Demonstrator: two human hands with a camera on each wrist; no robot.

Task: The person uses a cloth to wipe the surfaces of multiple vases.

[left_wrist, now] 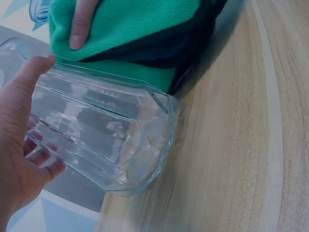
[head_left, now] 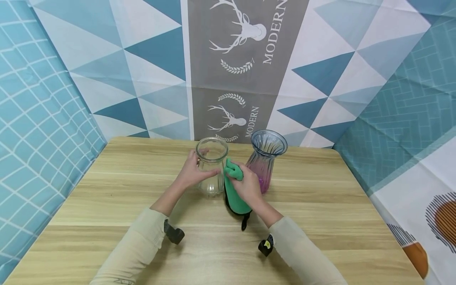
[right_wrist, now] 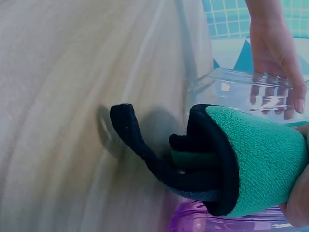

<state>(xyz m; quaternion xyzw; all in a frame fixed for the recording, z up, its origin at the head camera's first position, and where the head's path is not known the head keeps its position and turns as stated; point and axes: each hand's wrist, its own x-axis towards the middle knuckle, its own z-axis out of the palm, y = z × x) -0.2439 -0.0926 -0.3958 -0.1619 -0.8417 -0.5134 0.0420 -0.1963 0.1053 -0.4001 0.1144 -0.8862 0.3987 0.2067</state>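
Note:
A clear faceted glass vase (head_left: 212,158) stands upright on the table. My left hand (head_left: 194,171) grips it from the left, thumb across its near side and fingers behind, seen through the glass in the left wrist view. In my right hand (head_left: 248,186) is a bunched green cloth (right_wrist: 263,157) with black edging and a dangling black loop (right_wrist: 137,140). The cloth sits close against the right side of the clear vase. Just behind my right hand stands a fluted vase (head_left: 268,144), bluish at its flared rim and purple-pink toward the base, its lower part partly hidden.
Everything stands on a wood-grain table (head_left: 303,237). Behind it hangs a patterned cloth backdrop (head_left: 156,75) with triangles and deer heads. Blue tiled-pattern sheets (head_left: 32,111) enclose the left and right sides. Dark wrist cameras (head_left: 173,233) hang from both sleeves.

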